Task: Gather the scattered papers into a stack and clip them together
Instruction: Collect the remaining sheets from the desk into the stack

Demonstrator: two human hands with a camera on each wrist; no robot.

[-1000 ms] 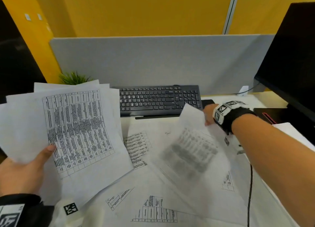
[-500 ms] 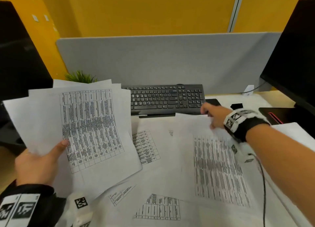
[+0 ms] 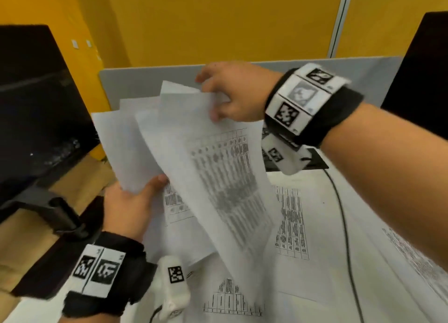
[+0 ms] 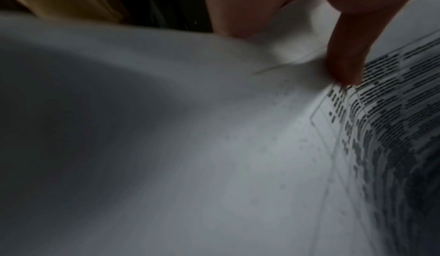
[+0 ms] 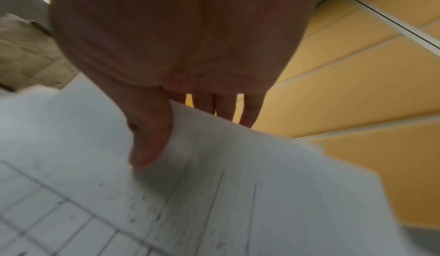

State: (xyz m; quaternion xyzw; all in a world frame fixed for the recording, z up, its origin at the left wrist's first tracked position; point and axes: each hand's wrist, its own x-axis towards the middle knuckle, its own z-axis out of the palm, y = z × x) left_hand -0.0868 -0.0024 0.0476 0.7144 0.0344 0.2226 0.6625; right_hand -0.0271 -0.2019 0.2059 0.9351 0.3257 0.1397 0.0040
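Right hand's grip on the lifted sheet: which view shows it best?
The right wrist view: the right hand's thumb lies on the lifted sheet, fingers behind its top edge. The head view shows the hand holding the sheet's top from above, blurred. The left wrist view shows only paper and left fingers.

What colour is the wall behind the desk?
Yellow wall, clearest in the head view.

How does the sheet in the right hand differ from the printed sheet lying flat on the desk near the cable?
The lifted sheet hangs in the air, pinched at its top edge by the right hand; the desk sheet lies flat, untouched. The lifted sheet curves and is blurred; the desk sheet's table reads sharper. The lifted sheet overlaps the bunch held by the left hand; the desk sheet is not yet gathered. Both are white with printed tables.
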